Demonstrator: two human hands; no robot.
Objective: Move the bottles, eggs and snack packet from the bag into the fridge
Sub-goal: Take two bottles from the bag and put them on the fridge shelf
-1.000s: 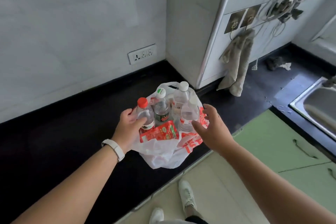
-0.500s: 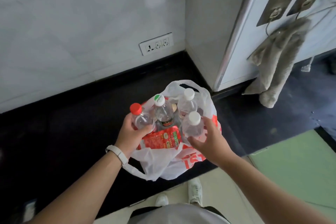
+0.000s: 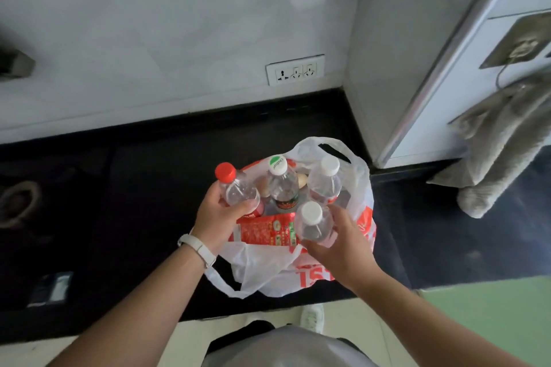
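In the head view, a white plastic bag (image 3: 268, 274) is seen at the centre of the frame, standing on a black counter (image 3: 134, 188). A red-capped bottle (image 3: 238, 192) at the bag's left edge is gripped by the left hand (image 3: 220, 217). The lower white-capped bottle (image 3: 313, 223) is grasped by the right hand (image 3: 340, 244). A green-capped bottle (image 3: 281, 185) and the upper white-capped bottle (image 3: 325, 182) are stood upright in the bag, an egg (image 3: 301, 180) is glimpsed between them, and a red snack packet (image 3: 265, 231) is lodged at the lower rim. A grey towel (image 3: 501, 146) is hung at the right edge.
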